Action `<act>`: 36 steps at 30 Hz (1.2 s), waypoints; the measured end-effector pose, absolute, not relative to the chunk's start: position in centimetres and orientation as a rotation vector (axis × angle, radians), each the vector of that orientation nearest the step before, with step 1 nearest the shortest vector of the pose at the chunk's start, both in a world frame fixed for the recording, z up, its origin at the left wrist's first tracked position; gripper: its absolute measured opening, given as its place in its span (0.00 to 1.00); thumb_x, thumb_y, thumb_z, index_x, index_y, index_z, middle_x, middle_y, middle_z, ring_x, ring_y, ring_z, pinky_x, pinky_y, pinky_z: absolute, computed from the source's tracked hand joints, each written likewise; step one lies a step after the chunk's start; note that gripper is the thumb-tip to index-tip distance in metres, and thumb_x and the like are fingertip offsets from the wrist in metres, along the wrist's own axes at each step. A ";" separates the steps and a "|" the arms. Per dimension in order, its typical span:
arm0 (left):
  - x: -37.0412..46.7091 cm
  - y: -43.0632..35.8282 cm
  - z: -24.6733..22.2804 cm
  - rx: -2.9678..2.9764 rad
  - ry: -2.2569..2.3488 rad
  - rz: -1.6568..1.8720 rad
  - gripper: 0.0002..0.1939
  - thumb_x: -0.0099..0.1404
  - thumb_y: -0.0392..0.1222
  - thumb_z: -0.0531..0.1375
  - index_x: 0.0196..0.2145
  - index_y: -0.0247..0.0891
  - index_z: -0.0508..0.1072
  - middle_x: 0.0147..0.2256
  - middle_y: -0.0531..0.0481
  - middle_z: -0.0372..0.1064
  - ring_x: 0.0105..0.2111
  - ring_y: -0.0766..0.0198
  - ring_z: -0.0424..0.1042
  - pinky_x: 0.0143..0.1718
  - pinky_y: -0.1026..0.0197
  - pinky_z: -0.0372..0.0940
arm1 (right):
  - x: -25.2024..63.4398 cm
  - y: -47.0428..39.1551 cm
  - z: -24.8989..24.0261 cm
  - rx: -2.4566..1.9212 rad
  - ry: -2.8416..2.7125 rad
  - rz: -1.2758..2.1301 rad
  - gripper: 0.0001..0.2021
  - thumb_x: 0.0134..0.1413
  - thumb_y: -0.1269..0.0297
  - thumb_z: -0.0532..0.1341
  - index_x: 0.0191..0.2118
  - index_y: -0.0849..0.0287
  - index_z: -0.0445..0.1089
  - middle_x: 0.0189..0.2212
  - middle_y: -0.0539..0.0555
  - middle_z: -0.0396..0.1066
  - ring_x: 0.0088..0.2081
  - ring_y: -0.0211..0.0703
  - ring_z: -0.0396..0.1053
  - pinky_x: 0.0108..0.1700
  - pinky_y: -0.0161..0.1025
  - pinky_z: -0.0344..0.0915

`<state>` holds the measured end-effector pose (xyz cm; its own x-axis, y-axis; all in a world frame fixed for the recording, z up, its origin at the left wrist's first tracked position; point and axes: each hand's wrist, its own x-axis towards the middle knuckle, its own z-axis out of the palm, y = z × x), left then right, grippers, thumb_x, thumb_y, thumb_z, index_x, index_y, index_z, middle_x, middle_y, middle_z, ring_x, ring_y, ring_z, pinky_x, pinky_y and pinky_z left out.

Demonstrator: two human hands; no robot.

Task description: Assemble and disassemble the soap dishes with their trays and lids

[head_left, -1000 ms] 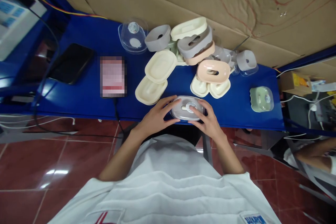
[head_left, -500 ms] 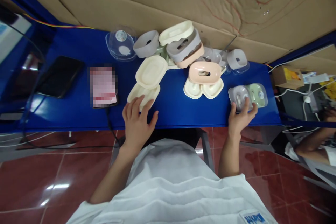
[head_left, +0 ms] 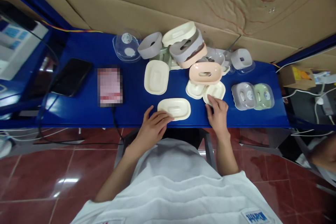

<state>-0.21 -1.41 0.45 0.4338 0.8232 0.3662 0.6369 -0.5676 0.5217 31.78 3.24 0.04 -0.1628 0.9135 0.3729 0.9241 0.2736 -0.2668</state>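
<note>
My left hand (head_left: 154, 125) lies with its fingers spread over the left end of a cream oval tray (head_left: 180, 107) near the table's front edge. The fingers of my right hand (head_left: 218, 113) touch the lower edge of a small cream dish (head_left: 216, 92); whether they grip it is unclear. Beside that dish is another cream dish (head_left: 194, 90), and a peach tray (head_left: 205, 73) rests over the top of both. A cream rectangular tray (head_left: 156, 77) lies behind my left hand. Grey, peach and cream pieces are stacked at the back, topped by a cream piece (head_left: 179, 33).
A grey piece (head_left: 244, 95) and a green piece (head_left: 263, 96) in clear covers sit at the right. Clear lids (head_left: 127, 45) stand at the back left. A black phone (head_left: 71, 77) and a blurred pink item (head_left: 110, 86) lie left. Another person's arm (head_left: 325, 154) shows far right.
My left hand has moved right with the cream oval tray, which now lies turned sideways. My right hand has left the covered grey piece and moved left to the small cream dish.
</note>
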 end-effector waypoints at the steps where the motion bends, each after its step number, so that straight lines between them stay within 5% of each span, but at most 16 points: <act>1: -0.2 -1.3 0.3 2.375 1.222 0.872 0.21 0.74 0.27 0.56 0.57 0.46 0.76 0.50 0.48 0.80 0.55 0.57 0.77 0.72 0.38 0.55 | 32.2 2.9 0.2 -1.646 -2.097 -0.024 0.19 0.76 0.62 0.55 0.66 0.53 0.70 0.54 0.61 0.75 0.57 0.52 0.71 0.64 0.54 0.61; 10: 0.5 0.4 0.5 2.332 1.122 0.894 0.12 0.75 0.30 0.57 0.49 0.41 0.77 0.46 0.48 0.79 0.52 0.59 0.77 0.68 0.43 0.64 | 34.6 -2.5 2.1 -1.786 -2.070 -0.001 0.17 0.73 0.70 0.52 0.54 0.50 0.76 0.63 0.57 0.71 0.72 0.58 0.60 0.72 0.69 0.45; 16: 0.3 0.4 0.7 2.472 1.250 0.854 0.06 0.76 0.38 0.62 0.47 0.43 0.79 0.44 0.47 0.79 0.47 0.55 0.77 0.61 0.43 0.67 | 34.4 -2.1 1.4 -1.665 -2.056 0.080 0.09 0.71 0.58 0.64 0.51 0.53 0.75 0.55 0.60 0.77 0.65 0.59 0.69 0.68 0.63 0.62; 20: -1.1 -0.2 0.7 2.478 1.465 0.873 0.05 0.75 0.37 0.62 0.46 0.41 0.79 0.45 0.45 0.79 0.47 0.53 0.77 0.60 0.44 0.67 | 35.0 -3.1 1.3 -1.545 -2.154 0.228 0.08 0.72 0.62 0.62 0.52 0.53 0.74 0.55 0.57 0.78 0.63 0.54 0.72 0.70 0.61 0.62; 25: -2.1 -0.8 0.1 2.426 1.714 0.944 0.08 0.73 0.35 0.63 0.49 0.41 0.78 0.47 0.43 0.78 0.50 0.51 0.77 0.65 0.38 0.62 | 35.2 -3.2 2.7 -1.613 -2.164 0.027 0.14 0.73 0.64 0.59 0.60 0.52 0.71 0.65 0.60 0.71 0.72 0.60 0.61 0.72 0.68 0.54; 31: 0.6 -1.6 1.1 2.468 1.551 1.047 0.17 0.71 0.29 0.61 0.54 0.42 0.77 0.54 0.41 0.76 0.57 0.51 0.74 0.68 0.38 0.60 | 33.1 6.6 4.7 -1.538 -2.181 -0.272 0.21 0.74 0.59 0.58 0.67 0.51 0.68 0.72 0.61 0.63 0.75 0.61 0.53 0.72 0.68 0.53; 36: 5.8 -1.1 2.1 2.624 1.110 0.862 0.20 0.73 0.29 0.58 0.60 0.40 0.74 0.63 0.41 0.72 0.64 0.52 0.69 0.71 0.43 0.59 | 33.7 11.7 5.3 -1.438 -2.271 -0.258 0.13 0.75 0.58 0.57 0.54 0.53 0.77 0.56 0.56 0.79 0.67 0.55 0.68 0.72 0.64 0.52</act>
<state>5.78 -1.13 2.12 0.5572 0.7005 0.4460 0.6051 -0.7103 0.3596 33.69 11.75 5.29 -0.3640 0.8121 0.4561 0.8937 0.4424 -0.0743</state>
